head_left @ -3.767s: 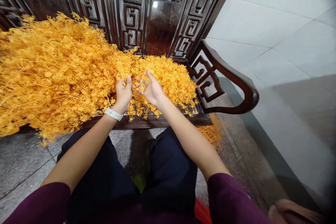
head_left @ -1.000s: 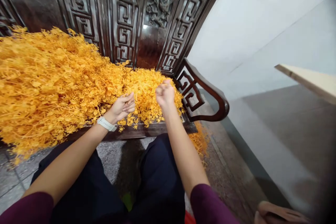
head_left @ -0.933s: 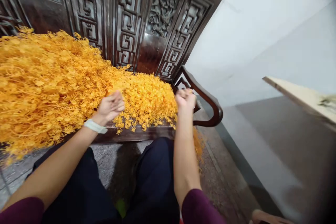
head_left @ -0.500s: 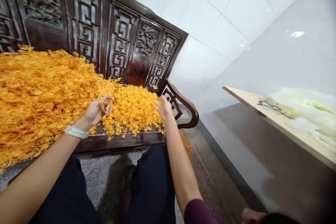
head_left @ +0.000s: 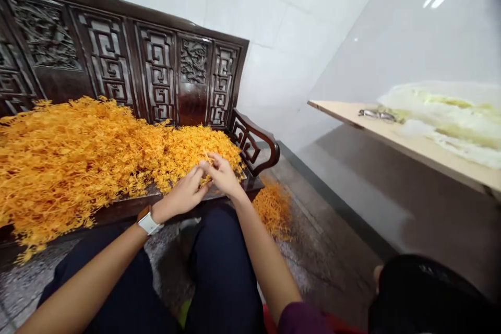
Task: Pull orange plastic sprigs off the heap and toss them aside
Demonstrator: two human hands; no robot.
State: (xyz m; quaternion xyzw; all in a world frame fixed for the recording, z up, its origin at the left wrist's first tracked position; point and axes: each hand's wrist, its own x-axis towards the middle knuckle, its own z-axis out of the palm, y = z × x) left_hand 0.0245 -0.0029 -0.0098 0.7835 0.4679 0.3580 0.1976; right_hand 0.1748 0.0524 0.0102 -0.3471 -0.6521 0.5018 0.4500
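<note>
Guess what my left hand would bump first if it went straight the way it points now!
Probably your right hand. Your left hand points toward its fingers, and they look almost touching, though depth is hard to judge here. The orange sprigs lie just beyond and beneath.

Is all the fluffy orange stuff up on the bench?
No, partly off. Orange sprigs lie heaped on the dark carved wooden bench, but a small orange pile sits on the speckled floor.
</note>
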